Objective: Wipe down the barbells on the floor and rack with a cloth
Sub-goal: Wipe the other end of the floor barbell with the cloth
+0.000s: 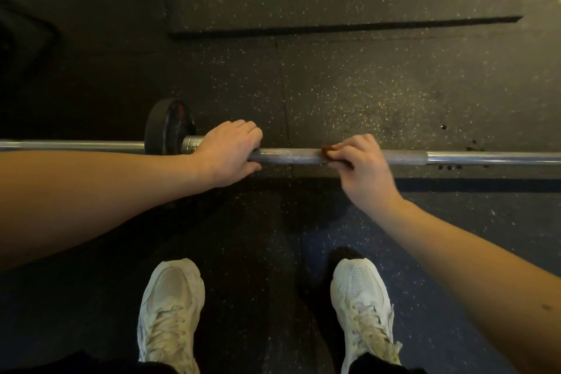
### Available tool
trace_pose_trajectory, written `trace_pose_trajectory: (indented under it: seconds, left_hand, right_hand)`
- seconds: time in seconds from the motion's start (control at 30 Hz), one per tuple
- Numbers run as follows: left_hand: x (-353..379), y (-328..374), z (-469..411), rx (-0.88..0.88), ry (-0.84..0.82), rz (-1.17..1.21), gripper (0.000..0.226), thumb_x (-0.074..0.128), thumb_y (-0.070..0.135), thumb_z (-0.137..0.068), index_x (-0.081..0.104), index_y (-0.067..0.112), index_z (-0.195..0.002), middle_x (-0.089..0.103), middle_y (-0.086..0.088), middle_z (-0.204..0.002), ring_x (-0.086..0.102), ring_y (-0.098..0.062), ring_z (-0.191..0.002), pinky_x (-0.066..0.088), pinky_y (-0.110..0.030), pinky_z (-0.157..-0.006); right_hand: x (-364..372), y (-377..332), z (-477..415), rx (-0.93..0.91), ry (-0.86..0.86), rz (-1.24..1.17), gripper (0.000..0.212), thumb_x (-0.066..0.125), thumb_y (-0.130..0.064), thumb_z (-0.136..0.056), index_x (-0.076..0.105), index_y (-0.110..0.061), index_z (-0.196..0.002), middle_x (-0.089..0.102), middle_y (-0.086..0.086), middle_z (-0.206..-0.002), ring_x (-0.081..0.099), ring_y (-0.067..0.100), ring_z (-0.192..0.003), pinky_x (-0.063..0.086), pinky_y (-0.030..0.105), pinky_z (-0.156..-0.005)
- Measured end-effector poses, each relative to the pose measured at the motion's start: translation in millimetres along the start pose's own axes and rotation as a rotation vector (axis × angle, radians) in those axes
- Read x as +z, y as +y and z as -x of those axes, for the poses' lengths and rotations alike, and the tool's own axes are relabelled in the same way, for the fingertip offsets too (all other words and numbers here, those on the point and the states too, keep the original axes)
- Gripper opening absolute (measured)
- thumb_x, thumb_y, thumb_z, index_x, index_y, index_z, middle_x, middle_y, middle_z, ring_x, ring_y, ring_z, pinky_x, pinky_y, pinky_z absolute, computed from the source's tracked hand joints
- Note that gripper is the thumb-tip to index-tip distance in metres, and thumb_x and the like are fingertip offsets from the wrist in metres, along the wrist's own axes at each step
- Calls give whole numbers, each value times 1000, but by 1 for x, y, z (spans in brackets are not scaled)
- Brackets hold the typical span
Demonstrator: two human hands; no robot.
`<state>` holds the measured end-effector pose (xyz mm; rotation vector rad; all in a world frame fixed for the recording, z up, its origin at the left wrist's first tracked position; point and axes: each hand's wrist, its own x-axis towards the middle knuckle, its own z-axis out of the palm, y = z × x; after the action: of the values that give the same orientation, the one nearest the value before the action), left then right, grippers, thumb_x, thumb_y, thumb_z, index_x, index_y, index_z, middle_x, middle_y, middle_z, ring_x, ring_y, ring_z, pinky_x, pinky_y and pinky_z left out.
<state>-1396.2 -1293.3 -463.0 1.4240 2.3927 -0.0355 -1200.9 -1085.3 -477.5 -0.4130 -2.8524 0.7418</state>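
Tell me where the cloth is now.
Head view, centre-right: the cloth is pinched in the right hand against the barbell shaft, right of the left hand.

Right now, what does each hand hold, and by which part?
The left hand grips the barbell shaft beside its collar; the right hand pinches a brown cloth on it.

Things counted
One steel barbell (291,156), one round black plate (165,127), one reddish cloth (328,148) and two white mesh sneakers (171,310) are seen.

Light: dim, warm, brightest on floor (379,85) toward 2 o'clock.
Shadow: near-black at 10 o'clock.
Glare: soft sheen on barbell (485,157), 3 o'clock.
Edges: bowed, slightly soft.
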Motion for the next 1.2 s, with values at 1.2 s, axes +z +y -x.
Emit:
trace_pose_trajectory:
  seconds: [1.2]
  left_hand:
    - [4,1,0,4,30,-19,40,76,52,-85,55,27,-109,56,8,-112,52,-10,-104,43,-31,-94]
  right_hand:
    - [41,-28,-28,15,-212,329,55,72,-41,-91,49,-22,-137,59,4,-117,58,27,-108,48,42,-93]
